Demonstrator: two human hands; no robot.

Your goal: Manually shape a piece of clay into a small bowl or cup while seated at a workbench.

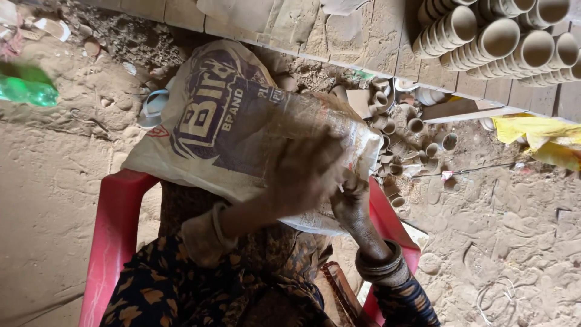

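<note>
We are pressing our blurred left hand (pixel 302 175), fingers curled, onto the printed sack (pixel 242 121). Our right hand (pixel 350 197) is pinching its lower edge.

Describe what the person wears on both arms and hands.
Both hands are bare and dusted with clay. The left hand has a thick pale bangle at the wrist. The right hand has stacked metal bangles above a dark blue floral sleeve.
</note>
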